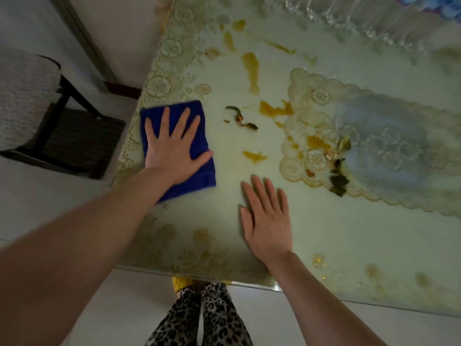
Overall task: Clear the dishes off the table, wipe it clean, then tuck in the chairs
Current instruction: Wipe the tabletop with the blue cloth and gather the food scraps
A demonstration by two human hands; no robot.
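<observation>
- Now the wiping is the step in hand: no dishes show on the table (324, 233), and the left hand (172, 148) lies flat, fingers spread, pressing a folded blue cloth (197, 121) near the table's left edge.
- The right hand (268, 221) rests palm down on bare glass near the front edge, fingers straight and close together, holding nothing; it looks to be bracing.
- The mess lies to the right of the cloth: orange sauce smears (250, 68) in a broken line, a few scraps (240, 118) just beside the cloth, and leafy bits (339, 181) on the lace mat (374, 146).
- I'd judge it best to sweep from the far smears inward, gathering scraps into a fold and not pushing them off the edge.
- The sauce looks thick, so one pass may only spread it; turning the cloth to a fresh face should help.
- Edges: the cloth sits close to the left rim, and the floor is open beyond it.
- A chair (32, 96) stands apart from the table at left, not yet tucked in; there seems room to slide it.
</observation>
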